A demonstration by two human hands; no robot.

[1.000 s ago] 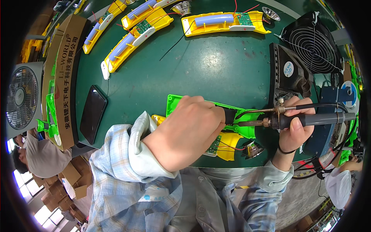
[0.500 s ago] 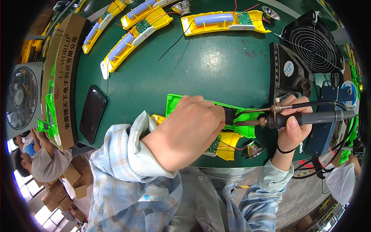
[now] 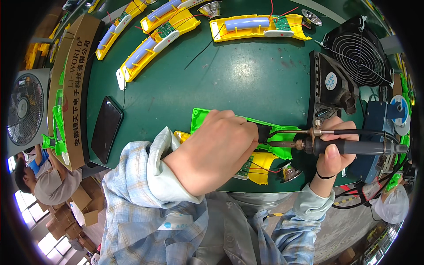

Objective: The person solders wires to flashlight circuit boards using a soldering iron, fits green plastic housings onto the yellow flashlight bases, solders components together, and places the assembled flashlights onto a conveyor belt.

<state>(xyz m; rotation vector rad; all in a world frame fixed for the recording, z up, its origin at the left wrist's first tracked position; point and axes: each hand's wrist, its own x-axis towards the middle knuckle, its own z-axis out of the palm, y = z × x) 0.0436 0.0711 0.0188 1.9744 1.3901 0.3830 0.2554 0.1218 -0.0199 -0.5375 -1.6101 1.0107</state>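
My left hand (image 3: 216, 152) is closed, its fingers pinching a small black part (image 3: 263, 132) over a green plastic shell (image 3: 201, 116). Wrapped round the grey handle of a soldering iron (image 3: 357, 147) are the fingers of my right hand (image 3: 331, 161). A thin metal solder-feed tube (image 3: 291, 131) runs along the iron. Both the iron's tip and the tube's end reach the black part; the exact contact is too small to tell. Under my left hand lies a yellow shell (image 3: 261, 172), partly hidden, with a circuit board and a silver reflector cup (image 3: 289, 172) wired to it.
Several yellow shells (image 3: 260, 35) with batteries and boards lie at the back. A black phone (image 3: 107, 129) and a cardboard box (image 3: 73, 97) are on the left. On the right stand a black fan (image 3: 358, 57), an iron stand (image 3: 335, 88) and a blue device (image 3: 369, 141).
The soldering iron's handle has tilted a little downward in the picture with my right hand, its tip staying by the black part. My left hand has hardly moved.
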